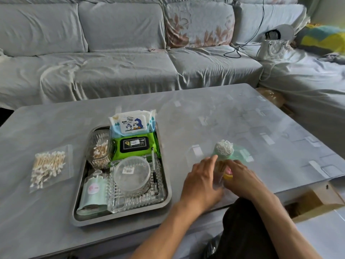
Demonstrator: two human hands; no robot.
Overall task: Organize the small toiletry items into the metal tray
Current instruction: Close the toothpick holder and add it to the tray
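Swab bundle (pixel 223 149): light, loose, slippery wrap; grip mid-stems. Both hands, left (pixel 202 181) and right (pixel 240 179), clasp it, 3 o'clock of tray (pixel 169 195).

The metal tray (pixel 166 189) lies on the table, packed: a penguin wipes pack (pixel 132 123) leans over its far rim, a green wipes pack (pixel 134 145) next to it, a clear swab box (pixel 99 147) at far left, a mint swab tube (pixel 92 193) and a glass dish (pixel 136 199) under a round clear lid (pixel 131 172) nearer. A swab bag (pixel 49 166) lies left of the tray. A swab bundle (pixel 224 152) stands upright to its right, held.
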